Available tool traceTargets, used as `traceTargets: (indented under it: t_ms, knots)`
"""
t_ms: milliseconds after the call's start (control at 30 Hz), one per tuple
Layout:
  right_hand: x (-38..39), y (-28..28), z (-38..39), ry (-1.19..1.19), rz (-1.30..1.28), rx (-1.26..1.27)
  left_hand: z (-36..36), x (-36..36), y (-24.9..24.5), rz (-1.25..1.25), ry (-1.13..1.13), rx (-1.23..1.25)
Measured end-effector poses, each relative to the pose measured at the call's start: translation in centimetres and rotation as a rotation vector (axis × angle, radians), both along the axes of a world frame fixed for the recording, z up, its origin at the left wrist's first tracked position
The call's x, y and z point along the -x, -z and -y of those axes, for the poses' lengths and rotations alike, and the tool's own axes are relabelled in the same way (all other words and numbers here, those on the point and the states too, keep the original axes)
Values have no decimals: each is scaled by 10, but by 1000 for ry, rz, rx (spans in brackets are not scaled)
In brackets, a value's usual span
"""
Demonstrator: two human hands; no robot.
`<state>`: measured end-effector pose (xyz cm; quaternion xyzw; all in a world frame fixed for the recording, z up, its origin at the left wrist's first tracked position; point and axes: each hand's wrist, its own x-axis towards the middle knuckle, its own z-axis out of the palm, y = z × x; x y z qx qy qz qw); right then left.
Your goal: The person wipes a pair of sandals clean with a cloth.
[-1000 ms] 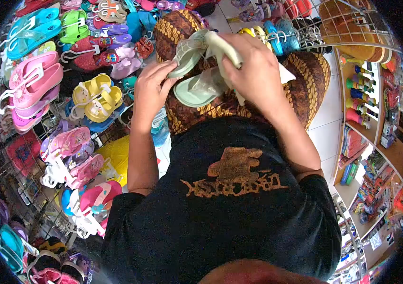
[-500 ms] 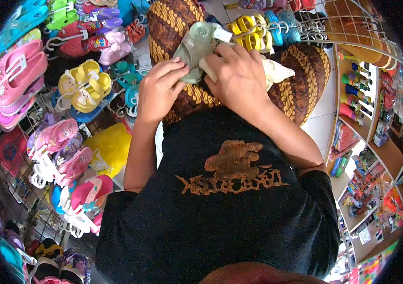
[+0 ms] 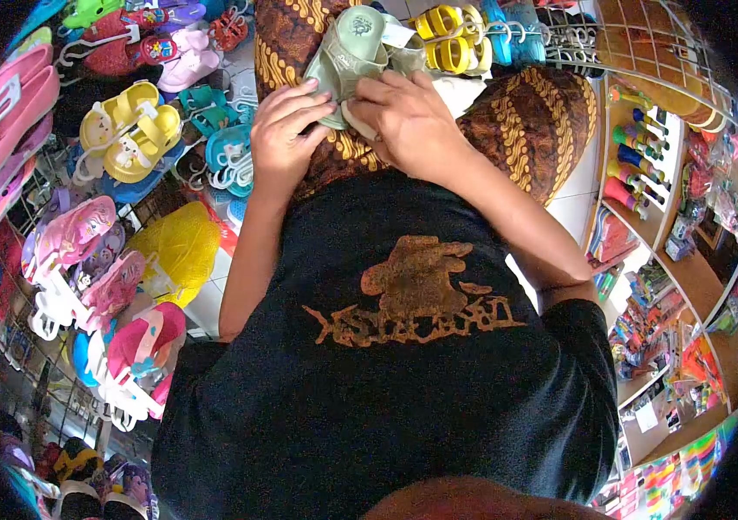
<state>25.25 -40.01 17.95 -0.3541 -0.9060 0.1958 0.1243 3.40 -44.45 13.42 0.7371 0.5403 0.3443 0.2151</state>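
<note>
Left hand (image 3: pixel 286 130): holding a green sandal (image 3: pixel 357 36) by its left edge
Right hand (image 3: pixel 405 120): touching its near end
Patterned trousers (image 3: pixel 535 130): showing beneath

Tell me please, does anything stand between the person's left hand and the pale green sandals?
Nothing visible does: the left hand has its fingers directly on the edge of the pale green sandals. The white tag is on their far side.

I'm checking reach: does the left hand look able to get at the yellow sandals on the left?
Probably not: the left hand holds the pale green sandal, and teal sandals appear in between.
</note>
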Motion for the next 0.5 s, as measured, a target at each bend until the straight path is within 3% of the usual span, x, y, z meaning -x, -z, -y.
traceTargets:
  t_ms: [133, 233, 267, 367, 500]
  knots:
    - [-13, 1, 2, -94, -106, 104, 3, 3, 5, 71, -9, 19]
    - [-30, -3, 1, -78, -294, 281, 3, -1, 8, 200, -87, 61]
    - [-32, -7, 3, 27, -340, 321, 4, -4, 9, 246, -123, 56]
    - [-31, -6, 6, 358, -416, 276, 5, -9, 13, 357, -194, 45]
    - [-16, -2, -11, 435, -349, -68, 2, -11, 10, 407, -212, 66]
